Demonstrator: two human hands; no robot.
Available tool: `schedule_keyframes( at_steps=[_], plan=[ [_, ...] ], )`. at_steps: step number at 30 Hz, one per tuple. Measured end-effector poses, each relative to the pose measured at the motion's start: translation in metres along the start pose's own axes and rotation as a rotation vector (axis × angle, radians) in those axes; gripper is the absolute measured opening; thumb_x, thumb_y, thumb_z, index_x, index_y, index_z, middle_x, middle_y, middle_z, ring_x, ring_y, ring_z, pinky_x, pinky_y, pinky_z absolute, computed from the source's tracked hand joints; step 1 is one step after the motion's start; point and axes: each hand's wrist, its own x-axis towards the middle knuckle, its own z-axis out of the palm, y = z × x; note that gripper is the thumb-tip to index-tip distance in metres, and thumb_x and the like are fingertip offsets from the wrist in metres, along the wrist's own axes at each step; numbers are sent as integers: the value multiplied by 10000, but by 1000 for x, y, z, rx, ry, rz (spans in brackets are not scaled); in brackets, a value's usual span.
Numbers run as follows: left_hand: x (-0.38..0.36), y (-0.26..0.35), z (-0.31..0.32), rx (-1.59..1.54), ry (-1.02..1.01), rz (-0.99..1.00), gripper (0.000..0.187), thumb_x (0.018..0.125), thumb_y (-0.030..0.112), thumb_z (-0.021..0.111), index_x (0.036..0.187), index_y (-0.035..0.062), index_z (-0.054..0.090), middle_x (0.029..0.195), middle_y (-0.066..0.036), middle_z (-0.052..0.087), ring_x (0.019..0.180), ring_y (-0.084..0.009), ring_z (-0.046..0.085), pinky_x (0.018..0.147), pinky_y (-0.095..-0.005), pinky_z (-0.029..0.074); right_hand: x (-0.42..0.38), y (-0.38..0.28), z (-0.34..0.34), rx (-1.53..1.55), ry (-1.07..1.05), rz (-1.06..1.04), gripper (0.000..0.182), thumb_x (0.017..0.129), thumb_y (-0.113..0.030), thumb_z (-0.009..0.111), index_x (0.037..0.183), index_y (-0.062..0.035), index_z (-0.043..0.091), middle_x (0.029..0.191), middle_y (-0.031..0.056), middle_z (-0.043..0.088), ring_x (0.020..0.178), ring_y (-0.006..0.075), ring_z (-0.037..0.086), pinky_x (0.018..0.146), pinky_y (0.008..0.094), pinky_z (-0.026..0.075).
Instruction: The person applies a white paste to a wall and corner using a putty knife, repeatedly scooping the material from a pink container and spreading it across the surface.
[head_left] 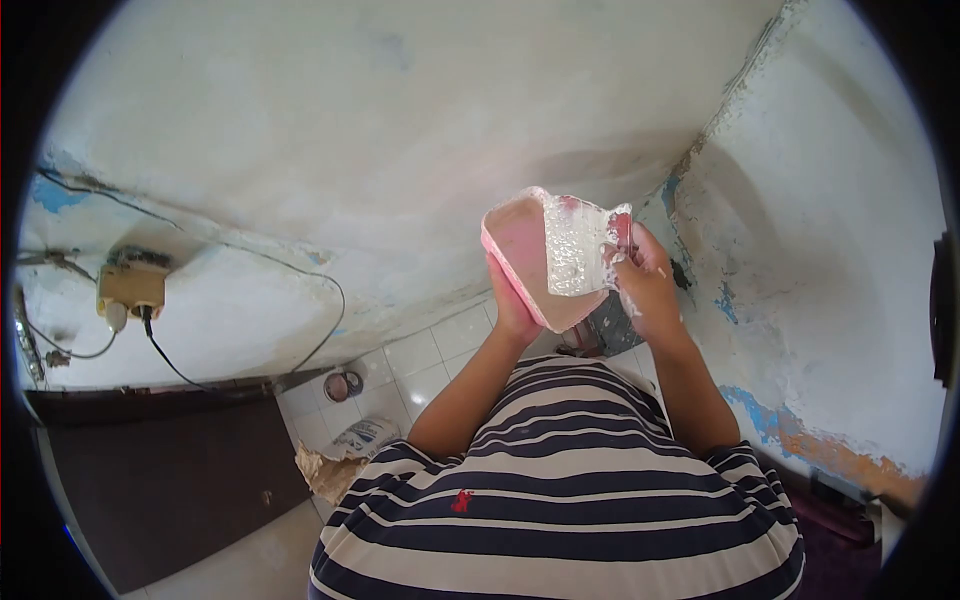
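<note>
My left hand (514,303) is wrapped round the lower left side of a pink tray (522,245) with whitish residue inside, held up before the wall. In my right hand (645,280) is a wide scraper (578,250), its handle gripped by closed fingers. White paste coats the scraper's blade, which lies over the tray's right side. Some of the white paste is smeared on my right fingers and thumb.
A wall socket (132,288) with plugs and loose cables hangs at the left, above a dark brown cabinet (180,480). On the tiled floor (415,353) stand a small round container (337,387) and a white sack (365,437). Walls with peeling paint (820,300) meet in a corner.
</note>
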Motion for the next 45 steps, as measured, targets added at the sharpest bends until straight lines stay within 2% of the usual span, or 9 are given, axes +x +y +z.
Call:
schedule_keyframes(
  at_steps=[3,7,8,11,16,18,31,43,45],
  plan=[
    [8,10,-7,33,45,2,841,978,739,198,1537,123,324,1515,-105,448,1371,-287,462,1142,-451,386,0,10,15,-670,48,-69,152,936,-18,563,1085,-3,591,919,15,634,801,64,540,736,239,434],
    [14,25,-18,80,61,0,811,993,716,210,1538,126,322,1519,-98,439,1368,-282,460,1136,-441,387,-12,10,50,-660,202,-328,41,933,-28,556,956,-2,533,820,93,622,744,93,495,680,301,446],
    [13,28,-25,84,32,-30,802,997,709,214,1540,127,313,1532,-94,420,1381,-276,444,1142,-439,379,-16,12,57,-697,175,-236,106,886,-47,571,964,7,524,770,264,599,733,461,602,635,432,465],
    [16,40,-19,87,2,-61,799,1000,704,213,1541,124,308,1543,-91,407,1398,-272,423,1148,-439,370,-12,21,65,-578,395,-240,120,890,-47,574,978,1,509,796,282,595,752,490,581,654,436,475],
    [22,53,-23,32,96,-187,771,996,700,243,1542,160,315,1551,-61,405,1414,-275,404,1158,-448,355,1,47,55,-398,451,-177,247,889,-44,587,1128,5,544,957,144,656,840,255,660,761,373,500],
    [21,56,-28,7,46,-230,764,990,706,251,1541,182,322,1551,-48,409,1413,-276,407,1158,-453,353,-4,46,58,306,375,-105,308,897,-43,582,1197,11,543,1057,79,643,946,166,637,828,338,511],
    [51,42,-43,-43,-219,-383,837,935,780,282,1505,175,381,1456,-71,507,1289,-316,543,1043,-511,474,12,34,-11,800,434,68,367,1024,-173,423,1313,35,513,1234,159,640,1115,301,646,969,430,553],
    [60,35,-29,111,-51,-319,885,892,736,476,1549,168,307,1479,-230,459,1346,-469,455,1086,-625,409,101,165,-217,932,445,-126,221,1022,-128,471,1198,-50,579,1144,118,671,1075,303,664,939,489,570],
    [56,34,-35,144,-203,-288,896,883,733,501,1551,166,310,1488,-260,438,1339,-498,448,1080,-636,409,132,196,-248,930,679,38,234,1032,-136,468,1243,-71,547,1188,127,646,1099,325,647,961,530,551]
  ],
)
